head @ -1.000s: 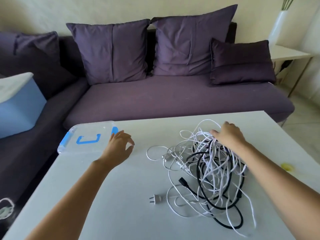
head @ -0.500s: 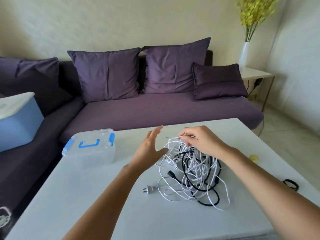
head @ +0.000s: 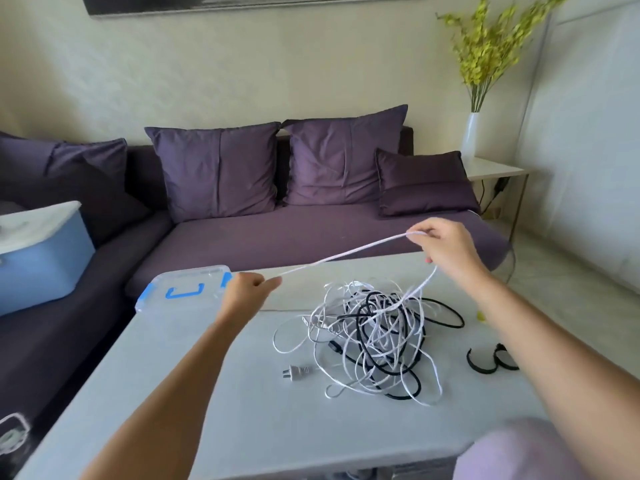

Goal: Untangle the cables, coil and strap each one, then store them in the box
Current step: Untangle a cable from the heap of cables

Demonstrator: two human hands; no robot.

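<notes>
A tangle of white and black cables [head: 377, 337] lies on the white table [head: 194, 386]. One white cable [head: 346, 253] is stretched taut in the air above the table. My left hand [head: 247, 292] pinches one end of that stretch near the box. My right hand [head: 443, 249] grips the other end, raised above the tangle, and the cable drops from it back into the pile. A white plug [head: 296, 371] lies in front of the tangle. A clear box [head: 180, 289] with a shut lid and blue latches sits at the table's far left.
Two black straps [head: 485, 362] lie right of the tangle, partly under my right forearm. A purple sofa [head: 311, 233] with cushions stands behind the table, a blue bin [head: 38, 261] on its left part. A side table with a vase [head: 471, 138] is at the right.
Both hands took hold of a white cable and pulled apart, lifting a length out of the pile. My left hand went toward the box, my right hand up and right.
</notes>
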